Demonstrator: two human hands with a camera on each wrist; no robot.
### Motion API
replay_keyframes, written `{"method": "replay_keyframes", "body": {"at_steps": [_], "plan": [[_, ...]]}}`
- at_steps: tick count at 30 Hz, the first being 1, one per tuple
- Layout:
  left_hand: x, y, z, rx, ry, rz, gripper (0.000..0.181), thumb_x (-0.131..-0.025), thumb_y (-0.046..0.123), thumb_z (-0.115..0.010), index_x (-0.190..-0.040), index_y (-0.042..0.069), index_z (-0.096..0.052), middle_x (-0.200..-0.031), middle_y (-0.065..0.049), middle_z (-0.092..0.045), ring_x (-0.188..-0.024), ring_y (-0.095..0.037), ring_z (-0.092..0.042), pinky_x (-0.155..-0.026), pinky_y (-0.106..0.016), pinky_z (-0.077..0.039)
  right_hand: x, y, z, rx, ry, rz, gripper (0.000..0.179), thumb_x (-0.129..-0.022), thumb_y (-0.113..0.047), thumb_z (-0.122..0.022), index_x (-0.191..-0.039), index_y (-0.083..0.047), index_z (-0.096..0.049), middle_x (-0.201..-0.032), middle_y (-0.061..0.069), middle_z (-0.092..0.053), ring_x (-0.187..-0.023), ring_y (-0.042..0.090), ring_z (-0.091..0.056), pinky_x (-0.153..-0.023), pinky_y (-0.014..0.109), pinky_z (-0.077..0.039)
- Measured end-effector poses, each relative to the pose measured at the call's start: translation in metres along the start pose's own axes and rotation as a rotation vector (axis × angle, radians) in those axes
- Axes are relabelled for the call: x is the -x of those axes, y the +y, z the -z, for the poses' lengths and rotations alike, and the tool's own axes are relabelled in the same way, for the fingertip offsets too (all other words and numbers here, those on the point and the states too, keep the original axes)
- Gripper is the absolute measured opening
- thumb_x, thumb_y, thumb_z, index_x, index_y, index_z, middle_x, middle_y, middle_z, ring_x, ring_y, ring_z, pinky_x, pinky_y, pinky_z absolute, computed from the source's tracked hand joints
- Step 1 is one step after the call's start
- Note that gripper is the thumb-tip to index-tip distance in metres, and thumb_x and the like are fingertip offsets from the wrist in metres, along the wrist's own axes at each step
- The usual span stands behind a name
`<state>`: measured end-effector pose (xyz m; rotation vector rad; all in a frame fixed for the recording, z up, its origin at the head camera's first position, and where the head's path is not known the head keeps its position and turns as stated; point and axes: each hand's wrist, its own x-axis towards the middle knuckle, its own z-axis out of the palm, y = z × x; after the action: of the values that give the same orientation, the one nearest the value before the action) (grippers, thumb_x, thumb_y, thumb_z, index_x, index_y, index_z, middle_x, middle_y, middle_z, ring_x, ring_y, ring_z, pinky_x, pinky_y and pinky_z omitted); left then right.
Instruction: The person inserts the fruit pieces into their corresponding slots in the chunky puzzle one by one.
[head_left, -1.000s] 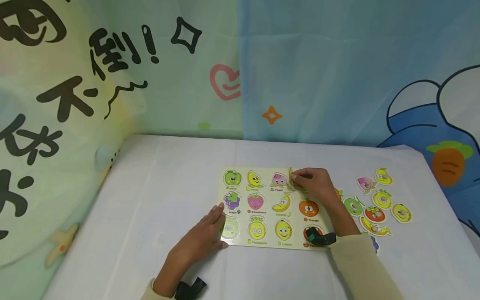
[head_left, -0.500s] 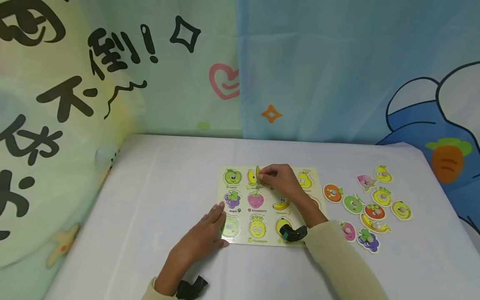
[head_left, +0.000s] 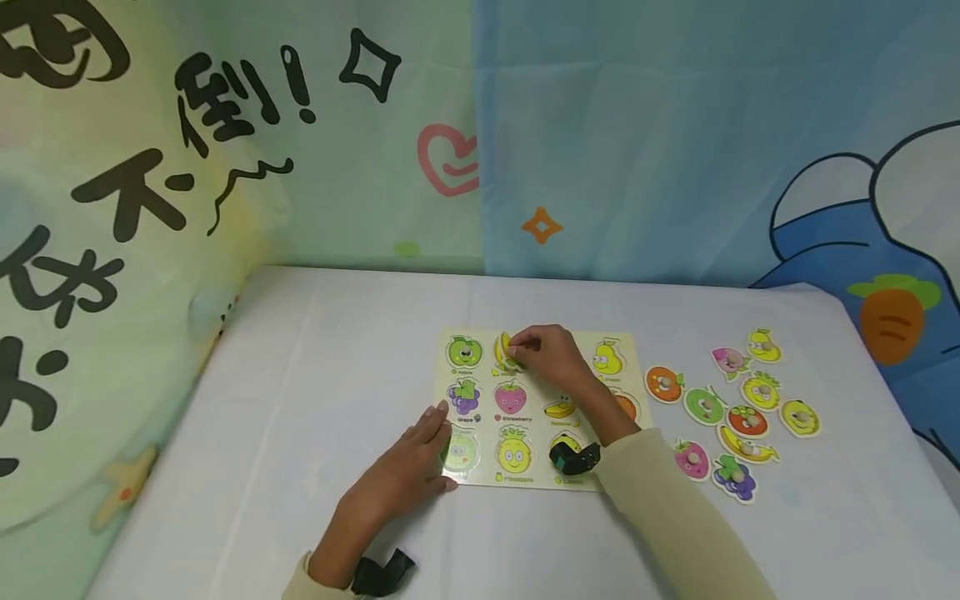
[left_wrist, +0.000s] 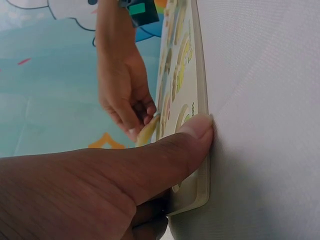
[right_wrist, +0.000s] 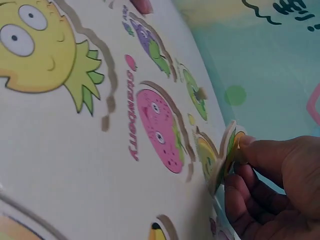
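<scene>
A wooden fruit puzzle board (head_left: 486,417) lies flat on the table, with rows of fruit pictures in cut-out recesses. My right hand (head_left: 551,354) pinches a yellow fruit-shaped puzzle piece (right_wrist: 231,150) between thumb and fingers, tilted on edge over the yellow fruit recess (right_wrist: 206,156) in the far row. The green apple piece (right_wrist: 200,95) sits in its place beside that, its small knob sticking up. My left hand (head_left: 405,454) rests at the board's near left corner, thumb (left_wrist: 197,129) against the near edge and fingers along the left side.
To the right of the board lie several loose knobbed fruit pieces, among them an orange (head_left: 664,384), a banana (head_left: 746,447), grapes (head_left: 733,477) and a pear (head_left: 763,345). A printed cloth backdrop (head_left: 645,167) stands behind the white table (head_left: 337,358).
My right hand has moved left along the far row, from near the pear recess to the yellow fruit recess, carrying the piece and tilting it lower. The left hand stays at the corner.
</scene>
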<state>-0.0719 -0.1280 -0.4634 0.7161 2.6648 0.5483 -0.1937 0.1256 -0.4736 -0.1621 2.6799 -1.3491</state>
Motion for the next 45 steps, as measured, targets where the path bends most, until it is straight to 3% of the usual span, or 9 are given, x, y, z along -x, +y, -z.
{"method": "replay_keyframes", "body": {"at_steps": [15, 22, 32, 36, 40, 45], "plan": [[0.0, 0.0, 0.001, -0.002, -0.003, 0.007, 0.081, -0.082, 0.026, -0.08, -0.146, -0.002, -0.039, -0.159, -0.013, -0.02, -0.145, -0.03, -0.017, -0.114, -0.046, -0.027, -0.004, -0.006, -0.018, 0.123, 0.046, -0.022, 0.011, -0.091, -0.016, -0.07, -0.096, -0.007, -0.075, -0.09, 0.005, -0.068, -0.083, 0.02, -0.058, -0.076, 0.037, -0.05], [-0.001, 0.001, 0.001, -0.004, 0.001, 0.0, 0.081, -0.082, 0.025, -0.08, -0.146, -0.003, -0.039, -0.159, -0.013, -0.019, -0.145, -0.03, -0.017, -0.114, -0.046, -0.027, -0.002, -0.005, -0.012, 0.162, 0.025, -0.023, 0.019, -0.096, -0.022, -0.064, -0.101, -0.007, -0.075, -0.092, 0.004, -0.067, -0.083, 0.019, -0.057, -0.075, 0.035, -0.049], [-0.001, 0.002, 0.001, 0.002, 0.002, 0.017, 0.081, -0.08, 0.023, -0.081, -0.145, -0.003, -0.041, -0.159, -0.013, -0.021, -0.145, -0.029, -0.019, -0.113, -0.046, -0.028, 0.006, 0.007, 0.009, 0.171, -0.031, -0.043, 0.028, -0.099, -0.028, -0.058, -0.104, -0.006, -0.073, -0.094, 0.007, -0.062, -0.083, 0.021, -0.054, -0.073, 0.035, -0.046], [-0.002, 0.002, 0.0, 0.005, -0.003, 0.022, 0.082, -0.08, 0.025, -0.081, -0.146, -0.002, -0.04, -0.159, -0.012, -0.019, -0.145, -0.028, -0.018, -0.114, -0.046, -0.027, 0.009, 0.019, 0.029, 0.113, -0.03, 0.013, 0.029, -0.1, -0.028, -0.057, -0.107, -0.004, -0.072, -0.094, 0.008, -0.064, -0.08, 0.021, -0.057, -0.07, 0.035, -0.048], [-0.002, 0.001, -0.001, 0.001, -0.004, 0.016, 0.082, -0.079, 0.025, -0.081, -0.145, -0.002, -0.041, -0.159, -0.011, -0.02, -0.145, -0.028, -0.018, -0.114, -0.045, -0.027, 0.014, 0.032, 0.054, 0.104, 0.014, 0.03, 0.035, -0.1, -0.03, -0.056, -0.113, -0.001, -0.07, -0.103, 0.012, -0.065, -0.088, 0.024, -0.059, -0.077, 0.04, -0.05], [-0.002, 0.001, 0.0, 0.006, -0.003, 0.022, 0.082, -0.079, 0.024, -0.082, -0.145, -0.002, -0.041, -0.159, -0.011, -0.021, -0.145, -0.029, -0.018, -0.113, -0.045, -0.028, 0.021, 0.051, 0.077, 0.134, 0.101, -0.029, 0.046, -0.1, -0.04, -0.054, -0.117, 0.0, -0.068, -0.107, 0.015, -0.065, -0.092, 0.027, -0.056, -0.081, 0.042, -0.048]]}}
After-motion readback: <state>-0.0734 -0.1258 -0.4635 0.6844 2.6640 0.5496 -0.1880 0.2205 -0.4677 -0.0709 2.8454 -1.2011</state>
